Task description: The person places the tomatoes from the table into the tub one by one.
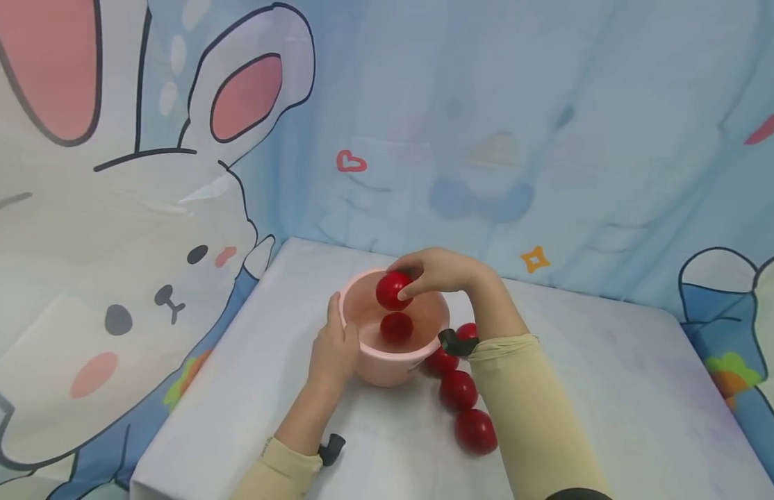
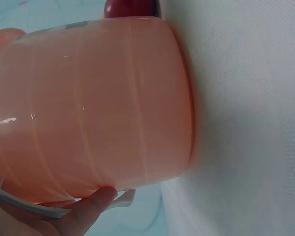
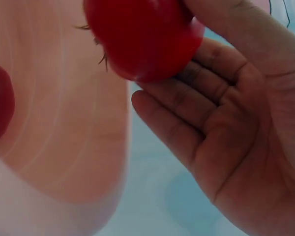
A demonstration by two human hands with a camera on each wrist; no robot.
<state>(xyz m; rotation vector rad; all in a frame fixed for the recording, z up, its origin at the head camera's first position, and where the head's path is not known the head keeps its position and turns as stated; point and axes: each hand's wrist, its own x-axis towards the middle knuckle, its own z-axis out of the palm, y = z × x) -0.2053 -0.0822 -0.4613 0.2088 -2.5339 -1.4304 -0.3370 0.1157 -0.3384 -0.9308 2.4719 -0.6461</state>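
Right hand [image 1: 440, 269] pinches 1 tomato [image 1: 392, 290] over the pink bucket [image 1: 383, 373]; left hand [image 1: 334, 347] rests against its side, fingers fairly straight. A 2nd tomato [image 1: 396, 329] lies inside, 4 more tomatoes [image 1: 458, 390] outside. Loading appears underway; next move calls for lowering, then release.

Bucket [image 1: 379, 367] sits on the worktop [image 1: 612, 389], curtain [image 1: 612, 139] behind. One tomato [image 1: 396, 328] is down inside, another tomato [image 1: 392, 288] is in the right fingers [image 3: 171, 123] at the opening, four more tomatoes [image 1: 458, 390] off to the right.
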